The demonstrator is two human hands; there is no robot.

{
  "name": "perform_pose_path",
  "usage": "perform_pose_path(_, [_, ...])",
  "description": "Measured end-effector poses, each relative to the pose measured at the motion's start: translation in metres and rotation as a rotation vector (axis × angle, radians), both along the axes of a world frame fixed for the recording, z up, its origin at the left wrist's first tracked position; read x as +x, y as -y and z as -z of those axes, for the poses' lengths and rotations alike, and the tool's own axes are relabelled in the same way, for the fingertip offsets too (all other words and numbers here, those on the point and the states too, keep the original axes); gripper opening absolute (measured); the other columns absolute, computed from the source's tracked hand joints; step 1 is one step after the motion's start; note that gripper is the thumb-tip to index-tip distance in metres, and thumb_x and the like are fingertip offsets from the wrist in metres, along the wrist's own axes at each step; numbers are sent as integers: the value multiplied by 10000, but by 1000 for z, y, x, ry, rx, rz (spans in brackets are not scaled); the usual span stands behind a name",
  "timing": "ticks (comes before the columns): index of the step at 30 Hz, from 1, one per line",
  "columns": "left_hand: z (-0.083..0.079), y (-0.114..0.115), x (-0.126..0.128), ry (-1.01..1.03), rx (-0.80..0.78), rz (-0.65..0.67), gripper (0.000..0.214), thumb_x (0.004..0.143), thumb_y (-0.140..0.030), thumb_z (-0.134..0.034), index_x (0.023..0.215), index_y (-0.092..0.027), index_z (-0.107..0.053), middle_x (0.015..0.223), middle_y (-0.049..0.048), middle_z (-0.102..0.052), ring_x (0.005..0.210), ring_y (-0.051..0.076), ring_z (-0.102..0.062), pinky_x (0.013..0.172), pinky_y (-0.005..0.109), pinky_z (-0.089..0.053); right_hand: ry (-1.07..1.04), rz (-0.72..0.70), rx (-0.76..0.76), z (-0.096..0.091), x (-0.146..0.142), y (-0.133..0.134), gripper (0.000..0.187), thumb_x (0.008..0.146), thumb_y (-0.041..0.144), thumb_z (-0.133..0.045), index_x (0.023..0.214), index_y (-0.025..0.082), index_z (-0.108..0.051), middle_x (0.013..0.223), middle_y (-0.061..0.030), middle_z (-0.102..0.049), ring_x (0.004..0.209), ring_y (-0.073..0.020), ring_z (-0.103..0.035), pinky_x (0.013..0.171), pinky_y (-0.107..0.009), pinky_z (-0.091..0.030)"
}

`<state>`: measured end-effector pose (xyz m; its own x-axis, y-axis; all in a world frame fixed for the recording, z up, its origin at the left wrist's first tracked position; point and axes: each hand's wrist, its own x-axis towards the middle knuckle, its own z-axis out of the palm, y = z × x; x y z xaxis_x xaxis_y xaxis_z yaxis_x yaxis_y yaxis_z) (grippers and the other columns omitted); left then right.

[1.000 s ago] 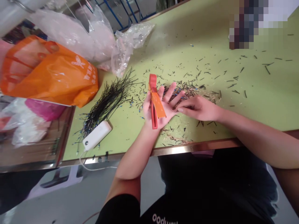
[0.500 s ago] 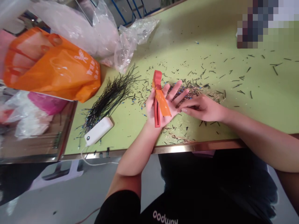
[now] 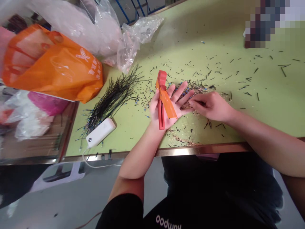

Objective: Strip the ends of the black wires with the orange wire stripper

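Note:
My left hand (image 3: 171, 105) lies palm up on the green table (image 3: 262, 108), fingers spread. An orange-red wire stripper (image 3: 162, 98) rests across its palm, held near the thumb. My right hand (image 3: 211, 105) is closed in a pinch beside the left fingertips, on something I cannot make out. It sits at a pile of short cut wire pieces (image 3: 190, 89) with blue ends.
A bundle of long black wires (image 3: 111, 97) lies left of my hands. A white power bank (image 3: 100, 132) with a cable sits near the front edge. An orange bag (image 3: 54, 70) and clear plastic bags (image 3: 107, 31) fill the left side. Wire scraps litter the table.
My right hand has shifted a little up toward the left fingertips and the pile. The left hand with the stripper has barely moved.

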<state>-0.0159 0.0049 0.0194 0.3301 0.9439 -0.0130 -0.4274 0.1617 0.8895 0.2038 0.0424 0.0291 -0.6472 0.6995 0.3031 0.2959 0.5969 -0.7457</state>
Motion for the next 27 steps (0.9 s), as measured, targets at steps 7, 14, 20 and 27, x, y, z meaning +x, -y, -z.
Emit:
perform_pose_path(7, [2, -2, -1, -104, 25, -12, 548, 1016, -748, -477, 1425, -420, -635, 1694, 8, -482, 1566, 463, -429, 1041, 656, -568, -186, 70, 41, 1, 3, 0, 84, 1045, 278, -604, 990, 216, -622, 569, 77, -528, 455, -87, -397, 448, -269, -304])
perform_pose_path(14, [-1, -1, 1, -41, -51, -54, 485, 1035, -700, -495, 1400, -422, -651, 1669, 3, -511, 1543, 459, -461, 1033, 666, -562, -327, 45, -56, 6, 0, 1, 256, 910, 217, -742, 900, 248, -488, 612, 101, -463, 480, -69, -396, 425, -231, -308])
perform_pose_path(20, [-1, 0, 2, -15, -61, -45, 490, 1040, -700, -472, 1412, -432, -644, 1684, -5, -493, 1562, 463, -438, 1053, 685, -554, -378, 114, -164, 6, 2, -4, 185, 900, 183, -718, 882, 234, -542, 644, 67, -484, 526, -85, -433, 436, -237, -328])
perform_pose_path(27, [-8, 3, 4, 97, -175, -60, 551, 1024, -739, -425, 1386, -394, -656, 1668, 8, -527, 1597, 454, -395, 1093, 697, -537, -385, 114, -254, 0, 6, -4, 267, 938, 219, -712, 1175, 256, -595, 570, 97, -415, 461, -110, -345, 446, -286, -260])
